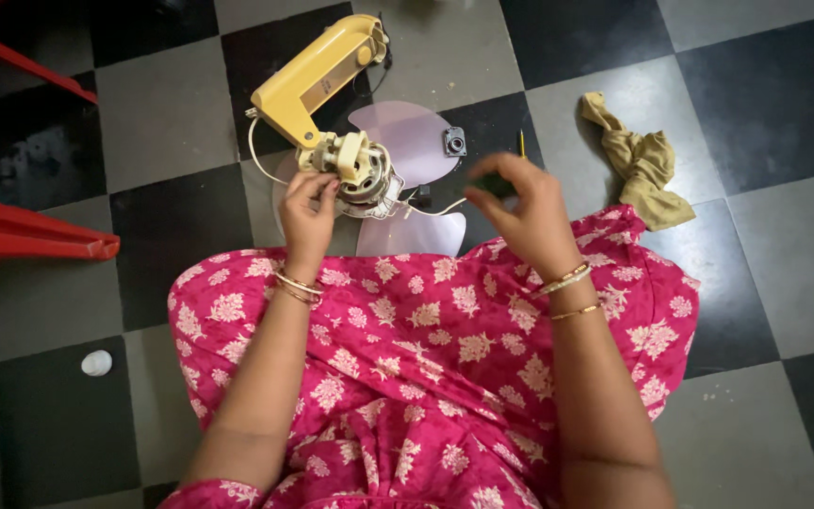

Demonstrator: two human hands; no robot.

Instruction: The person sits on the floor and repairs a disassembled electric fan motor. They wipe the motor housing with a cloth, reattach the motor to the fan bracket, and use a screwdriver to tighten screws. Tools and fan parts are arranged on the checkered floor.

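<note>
My left hand (307,209) pinches the cream fan motor (358,168); its yellow plastic neck (317,75) points up-right. My right hand (523,212) pinches something small, dark and blurred.

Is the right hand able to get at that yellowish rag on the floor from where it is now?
Probably yes: the right hand hovers raised, the rag lies just beyond it on open floor tiles, with nothing between.

Dim, even indoor light, apparently from above. Soft sheen on the dark floor tiles (595,42) at far left. Faint shadows beneath the yellow fan housing (317,75). Slight motion blur on the right hand (520,212). Corners darker, mildly stretched.
</note>
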